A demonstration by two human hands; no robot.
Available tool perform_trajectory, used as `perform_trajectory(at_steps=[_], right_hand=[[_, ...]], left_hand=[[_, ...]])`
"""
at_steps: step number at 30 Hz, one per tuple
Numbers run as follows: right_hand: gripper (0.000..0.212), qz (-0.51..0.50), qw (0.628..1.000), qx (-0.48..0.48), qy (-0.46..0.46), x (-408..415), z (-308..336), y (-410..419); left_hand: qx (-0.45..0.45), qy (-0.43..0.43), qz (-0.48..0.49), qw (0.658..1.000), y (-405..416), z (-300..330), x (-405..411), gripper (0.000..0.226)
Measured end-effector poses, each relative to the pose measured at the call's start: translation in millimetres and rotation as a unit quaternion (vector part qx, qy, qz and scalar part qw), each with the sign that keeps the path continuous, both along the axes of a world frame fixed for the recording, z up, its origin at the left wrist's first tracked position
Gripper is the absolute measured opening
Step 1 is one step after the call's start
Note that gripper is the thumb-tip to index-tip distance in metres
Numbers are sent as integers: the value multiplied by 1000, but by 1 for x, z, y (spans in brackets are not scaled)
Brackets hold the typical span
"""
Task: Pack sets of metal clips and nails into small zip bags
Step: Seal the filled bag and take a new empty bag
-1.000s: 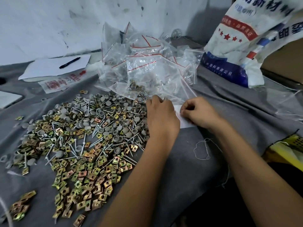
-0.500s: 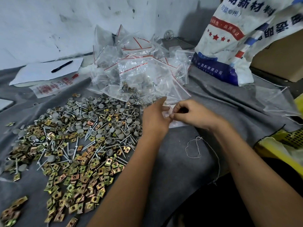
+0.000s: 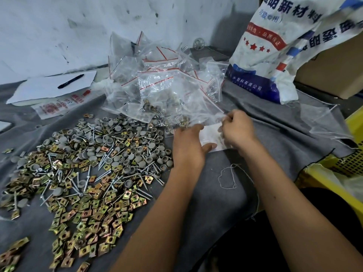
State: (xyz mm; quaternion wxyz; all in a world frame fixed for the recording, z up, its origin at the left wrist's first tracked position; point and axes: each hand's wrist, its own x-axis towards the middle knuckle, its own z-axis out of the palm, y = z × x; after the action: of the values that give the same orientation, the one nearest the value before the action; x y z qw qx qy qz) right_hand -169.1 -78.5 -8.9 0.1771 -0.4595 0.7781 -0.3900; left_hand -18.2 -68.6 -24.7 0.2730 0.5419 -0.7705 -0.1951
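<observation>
Clips (image 3: 82, 214) and nails (image 3: 106, 160) lie heaped on the table (image 3: 216, 203) at left. Beside them the left hand (image 3: 188, 146) lies flat, fingers straight, on a small bag (image 3: 211, 134); the right hand (image 3: 235, 128) pinches its top edge, just below the bag pile (image 3: 165, 89).

Two bare forearms, sleeveless, no rings or watch

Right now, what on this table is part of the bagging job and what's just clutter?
In use:
metal clips
nails
grey caps
pile of zip bags
small bag, between left hand and right hand

Lying about:
pen on paper
printed sack
loose thread
yellow basket
</observation>
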Motion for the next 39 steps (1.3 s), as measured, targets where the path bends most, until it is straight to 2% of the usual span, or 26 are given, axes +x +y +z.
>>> perform_trajectory(at_steps=[2, 4, 6, 9, 12, 14, 17, 18, 20, 22, 25, 27, 29, 32, 36, 39], right_hand=[[12, -34, 998, -31, -38, -10, 7, 4], [10, -74, 995, -57, -30, -19, 14, 7], [14, -138, 987, -85, 4, -28, 24, 11], [8, -235, 958, -161, 19, -43, 44, 21], [7, -259, 937, -235, 12, -53, 60, 30], [8, -211, 945, -250, -12, -49, 67, 29], [8, -126, 972, -194, 27, -29, 66, 22], [9, -106, 977, -182, 31, -21, 61, 20], [12, -69, 984, -166, -2, -5, 52, 18], [17, -41, 985, -163, -50, 10, 43, 18], [23, 20, 979, -166, -119, 38, 37, 15], [26, 85, 971, -159, -158, 61, 38, 13], [30, 171, 963, -137, -155, 88, 43, 13], [19, 280, 947, -121, -97, 127, 48, 14], [14, 331, 927, -172, 29, 182, 46, 14], [16, 358, 912, -185, 77, 217, 40, 9]], left_hand=[[-12, -88, -23, 996, -1, 5, -4, 46], [-4, -139, -30, 990, 1, 11, -11, 37], [5, -161, -26, 987, 4, 14, -17, 30], [-9, -168, -19, 986, 10, 9, -19, 31], [-26, -177, -15, 984, 14, 4, -19, 36], [-27, -181, -13, 983, 14, 4, -20, 36], [-3, -176, -26, 984, 7, 9, -20, 33], [10, -151, -35, 988, 5, 14, -19, 34], [22, -25, -36, 999, 1, 25, -16, 33], [-3, 119, 7, 993, 1, 41, -10, 26], [6, 276, 67, 959, 0, 59, 11, 13], [34, 341, 85, 935, 1, 65, 31, 19], [14, 355, 111, 928, 4, 66, 57, 23], [-62, 330, 158, 929, 11, 61, 100, 24], [-114, 287, 173, 935, 21, 55, 160, 22], [-143, 269, 175, 936, 27, 47, 197, 13]])
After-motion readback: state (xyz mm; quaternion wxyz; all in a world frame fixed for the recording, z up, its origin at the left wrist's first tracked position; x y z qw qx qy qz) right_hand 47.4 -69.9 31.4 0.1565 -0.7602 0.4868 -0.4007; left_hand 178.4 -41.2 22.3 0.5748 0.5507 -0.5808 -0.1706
